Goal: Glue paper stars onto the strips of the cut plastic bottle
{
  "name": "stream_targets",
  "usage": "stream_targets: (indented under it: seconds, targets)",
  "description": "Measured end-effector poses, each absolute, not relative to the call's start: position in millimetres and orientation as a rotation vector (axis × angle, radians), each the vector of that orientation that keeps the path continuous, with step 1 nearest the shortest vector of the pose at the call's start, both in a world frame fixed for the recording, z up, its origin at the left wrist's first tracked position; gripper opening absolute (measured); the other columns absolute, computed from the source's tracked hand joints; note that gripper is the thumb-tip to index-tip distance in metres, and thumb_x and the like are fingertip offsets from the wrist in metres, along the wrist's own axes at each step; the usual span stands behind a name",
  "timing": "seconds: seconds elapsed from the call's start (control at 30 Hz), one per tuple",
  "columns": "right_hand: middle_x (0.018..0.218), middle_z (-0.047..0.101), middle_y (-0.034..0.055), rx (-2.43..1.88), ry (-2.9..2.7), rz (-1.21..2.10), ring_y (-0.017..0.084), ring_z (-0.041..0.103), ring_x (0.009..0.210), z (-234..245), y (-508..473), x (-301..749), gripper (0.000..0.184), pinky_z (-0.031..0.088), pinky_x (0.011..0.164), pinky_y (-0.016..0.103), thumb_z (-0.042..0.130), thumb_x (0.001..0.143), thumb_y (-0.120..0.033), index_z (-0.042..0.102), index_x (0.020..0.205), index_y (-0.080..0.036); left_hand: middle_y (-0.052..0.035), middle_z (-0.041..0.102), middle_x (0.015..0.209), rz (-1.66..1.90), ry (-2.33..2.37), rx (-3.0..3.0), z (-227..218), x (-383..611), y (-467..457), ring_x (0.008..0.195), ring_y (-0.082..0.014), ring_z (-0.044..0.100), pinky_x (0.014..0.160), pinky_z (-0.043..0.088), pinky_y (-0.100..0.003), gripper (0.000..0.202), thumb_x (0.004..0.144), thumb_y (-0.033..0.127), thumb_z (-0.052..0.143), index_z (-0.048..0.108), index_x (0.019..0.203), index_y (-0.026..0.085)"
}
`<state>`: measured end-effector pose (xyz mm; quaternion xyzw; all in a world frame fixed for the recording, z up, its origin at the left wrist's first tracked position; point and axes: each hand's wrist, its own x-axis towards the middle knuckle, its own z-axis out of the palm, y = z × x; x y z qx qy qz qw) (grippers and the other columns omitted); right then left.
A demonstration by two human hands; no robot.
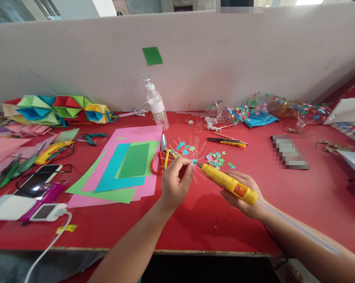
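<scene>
My right hand (248, 192) is wrapped round a yellow hot glue gun (227, 182), with a clear glue stick (301, 228) jutting from its back end. The nozzle meets a small blue star (194, 161) pinched between the thumb and fingertips of my left hand (177, 179). Just behind lies a clear plastic piece cut into spread strips (195, 145), with several blue and green stars (182, 146) on it. To its right is a loose pile of coloured stars (215, 159). Red-handled scissors (157, 163) lie beside my left hand.
Stacked coloured paper (133, 159) lies to the left, near a plastic bottle (157, 106). A yellow cutter (227, 141), a blurred dark slab (289, 152) and star-covered plastic pieces (269, 104) are to the right. Phones, a power bank and cables (41, 196) crowd the left.
</scene>
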<state>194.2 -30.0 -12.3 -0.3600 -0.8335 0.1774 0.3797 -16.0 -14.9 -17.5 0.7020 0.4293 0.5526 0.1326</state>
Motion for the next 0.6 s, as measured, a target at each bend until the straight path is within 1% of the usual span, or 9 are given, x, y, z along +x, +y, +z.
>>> stream_targets:
  seconds: [0.3,0.47,0.6]
  targets:
    - [0.059,0.044,-0.0040,-0.911,-2.128,0.446,0.010,0.042,0.050,-12.7,-30.0,194.8,0.029,0.034,0.047,0.025,0.051,0.090,-0.037,0.041,0.067,-0.022,0.0024,0.054,0.068,1.606,1.230,2.031,-16.0,-15.1,-15.6,0.061,-0.0097,0.051,0.056,0.041,-0.021,0.012,0.092,0.020,0.052,0.055,0.080,0.019]
    - [0.059,0.045,-0.0037,-0.925,-2.136,0.446,0.010,0.042,0.050,-12.5,-30.1,195.1,0.028,0.035,0.048,0.025,0.050,0.090,-0.037,0.043,0.067,-0.022,0.0028,0.053,0.067,1.611,1.218,2.026,-15.7,-14.9,-15.3,0.060,-0.0094,0.050,0.055,0.039,-0.021,0.013,0.092,0.019,0.052,0.054,0.079,0.019]
    - [0.058,0.043,-0.0039,-0.927,-2.130,0.447,0.010,0.041,0.049,-12.8,-29.5,194.8,0.030,0.035,0.047,0.025,0.051,0.090,-0.037,0.041,0.066,-0.022,0.0019,0.055,0.068,1.608,1.235,2.029,-16.2,-15.1,-15.3,0.060,-0.0104,0.051,0.054,0.039,-0.022,0.013,0.092,0.020,0.052,0.055,0.079,0.019]
